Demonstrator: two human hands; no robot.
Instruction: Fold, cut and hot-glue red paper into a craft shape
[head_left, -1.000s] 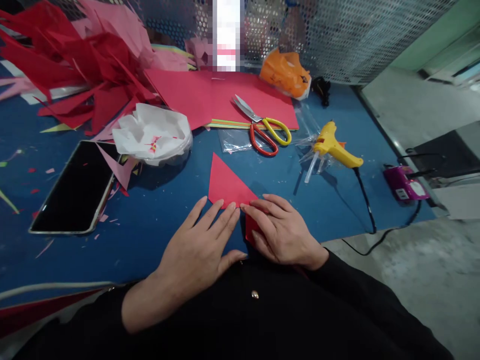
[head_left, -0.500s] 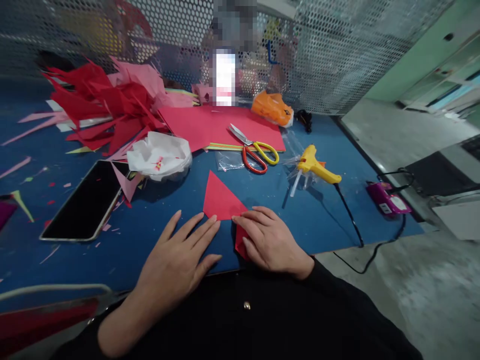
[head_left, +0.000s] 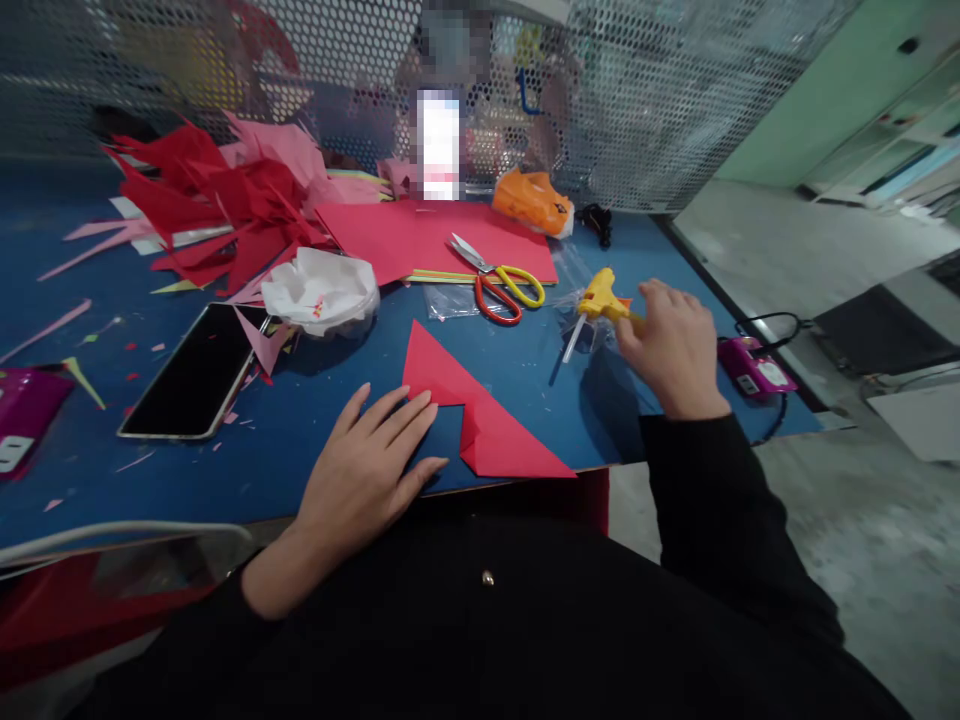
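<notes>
Glue gun (head_left: 604, 303) now gets the right hand (head_left: 671, 350), off the folded red paper (head_left: 495, 440) and curled around its handle; left hand (head_left: 367, 465) stays flat and open on the paper's edge

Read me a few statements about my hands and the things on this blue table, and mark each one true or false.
1. The right hand is closed on the yellow glue gun. True.
2. The left hand lies flat on the table, fingertips at the edge of the folded red paper. True.
3. The scissors are held in the left hand. False: the scissors lie on the red sheet at the back, in no hand.
4. The phone lies to the right of the glue gun. False: the phone lies on the far side of the left hand from it, with its screen dark.
</notes>
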